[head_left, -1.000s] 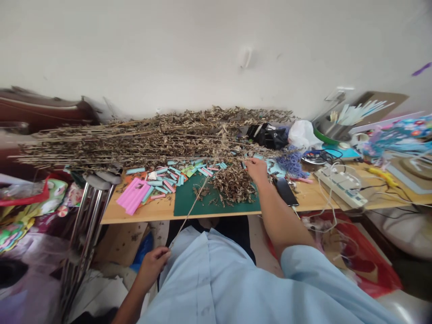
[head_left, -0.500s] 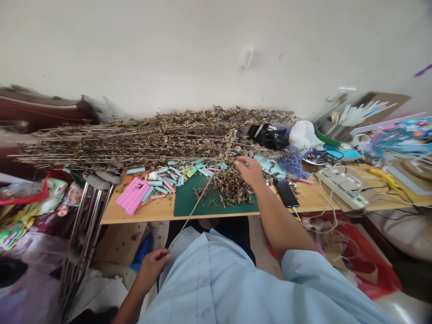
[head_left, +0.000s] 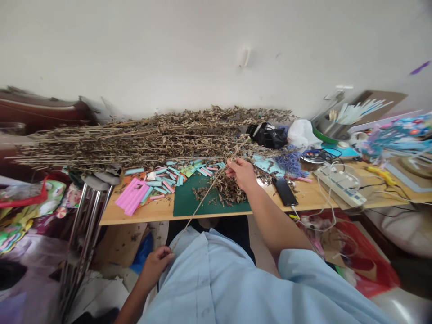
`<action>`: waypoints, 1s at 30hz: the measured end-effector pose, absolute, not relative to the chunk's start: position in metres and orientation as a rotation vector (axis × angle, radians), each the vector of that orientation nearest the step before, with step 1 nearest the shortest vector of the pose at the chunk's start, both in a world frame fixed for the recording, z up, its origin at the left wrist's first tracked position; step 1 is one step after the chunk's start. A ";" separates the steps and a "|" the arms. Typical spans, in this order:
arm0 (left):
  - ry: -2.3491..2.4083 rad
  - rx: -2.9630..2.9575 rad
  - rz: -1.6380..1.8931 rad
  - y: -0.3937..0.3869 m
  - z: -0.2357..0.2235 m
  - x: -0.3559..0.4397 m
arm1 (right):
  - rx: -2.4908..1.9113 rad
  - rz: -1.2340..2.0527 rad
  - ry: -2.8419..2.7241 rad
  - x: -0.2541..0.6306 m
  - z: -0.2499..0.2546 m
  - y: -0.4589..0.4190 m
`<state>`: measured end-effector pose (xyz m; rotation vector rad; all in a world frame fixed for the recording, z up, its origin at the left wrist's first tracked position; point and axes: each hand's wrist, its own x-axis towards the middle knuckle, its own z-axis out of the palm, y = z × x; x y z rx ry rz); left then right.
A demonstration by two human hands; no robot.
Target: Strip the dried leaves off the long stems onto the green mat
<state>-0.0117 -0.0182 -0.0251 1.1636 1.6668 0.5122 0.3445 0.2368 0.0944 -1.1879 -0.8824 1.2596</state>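
Observation:
My left hand is closed on the lower end of a thin dried plant stalk, low beside the blue shirt. The stalk slants up over the table edge to its leafy upper part. There my right hand pinches the stalk's leafy part between thumb and fingers; the exact contact is partly hidden. Below that hand, a heap of crumpled dry leaves lies on the green mat. Behind it stretches a long pile of dried leafy stalks.
Pink and light-blue short tubes and a pink foam piece lie left of the mat. A phone, purple yarn and a power strip with cables are on the right. Metal crutches lean at the left table end.
My right hand has moved left and slightly down, from the back right of the leaf heap to the stalk's leafy part. My left hand stays nearly still on the stalk.

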 end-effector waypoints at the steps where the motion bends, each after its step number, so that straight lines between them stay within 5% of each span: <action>1: 1.674 1.160 0.516 -0.018 -0.025 -0.010 | -1.169 1.274 -0.851 0.344 0.094 0.237; 24: 1.700 1.263 0.517 -0.017 -0.032 -0.013 | -1.265 1.104 -0.981 0.346 0.101 0.239; 30: 1.664 1.222 0.515 -0.019 -0.032 -0.010 | -1.110 1.327 -0.827 0.351 0.102 0.238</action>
